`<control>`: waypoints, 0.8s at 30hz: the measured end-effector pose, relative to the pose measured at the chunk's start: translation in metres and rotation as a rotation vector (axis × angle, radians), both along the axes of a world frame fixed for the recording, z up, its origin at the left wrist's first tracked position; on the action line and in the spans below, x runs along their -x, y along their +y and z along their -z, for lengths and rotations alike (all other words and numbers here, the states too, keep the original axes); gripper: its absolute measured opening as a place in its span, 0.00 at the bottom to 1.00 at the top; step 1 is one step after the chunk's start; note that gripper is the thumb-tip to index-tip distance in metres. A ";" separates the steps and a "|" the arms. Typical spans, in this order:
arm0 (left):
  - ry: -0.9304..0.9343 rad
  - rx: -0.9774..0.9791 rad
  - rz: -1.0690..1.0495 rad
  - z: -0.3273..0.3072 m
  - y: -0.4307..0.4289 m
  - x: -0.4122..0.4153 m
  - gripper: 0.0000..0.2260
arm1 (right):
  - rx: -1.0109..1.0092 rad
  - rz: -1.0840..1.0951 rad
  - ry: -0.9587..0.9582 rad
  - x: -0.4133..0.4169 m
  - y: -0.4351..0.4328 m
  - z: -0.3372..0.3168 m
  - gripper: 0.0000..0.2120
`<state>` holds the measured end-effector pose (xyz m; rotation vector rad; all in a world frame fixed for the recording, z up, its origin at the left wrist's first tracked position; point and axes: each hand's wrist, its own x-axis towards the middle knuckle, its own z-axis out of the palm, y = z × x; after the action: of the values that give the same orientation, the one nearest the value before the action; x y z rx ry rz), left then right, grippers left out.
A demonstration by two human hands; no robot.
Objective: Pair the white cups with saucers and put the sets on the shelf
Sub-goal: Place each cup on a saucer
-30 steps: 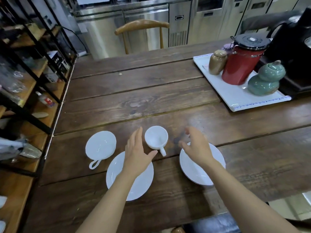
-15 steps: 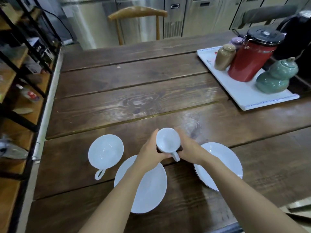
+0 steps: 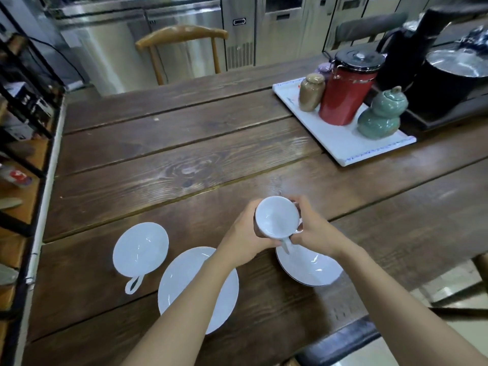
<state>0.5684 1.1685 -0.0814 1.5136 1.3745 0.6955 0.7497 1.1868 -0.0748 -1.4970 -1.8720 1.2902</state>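
Lifted since before, white cup (image 3: 277, 217) sits clasped between both hands, left (image 3: 244, 237) and right (image 3: 313, 232), above right saucer (image 3: 314, 270); far surface (image 3: 184, 143) bare.

I hold a white cup (image 3: 277, 217) between my left hand (image 3: 244, 233) and right hand (image 3: 315, 231), fingers wrapped round its sides, its handle pointing back toward me. Just under my right fingers lies a saucer (image 3: 311, 268); beneath my left wrist lies another saucer (image 3: 182, 283), and left of it a second cup (image 3: 140, 249) on the wooden table (image 3: 184, 154).

The left arm (image 3: 190, 299) covers the middle of one saucer (image 3: 174, 283). The shelf (image 3: 23, 159) is cut by the left edge — its small things are too blurred to name. The pot (image 3: 454, 75) is cut at right.
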 end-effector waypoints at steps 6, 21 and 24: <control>0.109 0.015 0.073 0.000 -0.011 -0.044 0.36 | 0.040 0.038 -0.025 -0.041 -0.020 0.004 0.36; 0.257 0.143 0.053 0.023 -0.026 -0.080 0.35 | 0.059 -0.019 -0.040 -0.075 -0.030 0.028 0.30; 0.305 0.094 0.050 0.021 -0.026 -0.079 0.35 | 0.085 -0.065 -0.063 -0.078 -0.028 0.027 0.31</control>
<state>0.6478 1.1423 -0.1020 1.6202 1.5656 0.3725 0.8279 1.1588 -0.1015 -1.5481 -1.9429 1.3830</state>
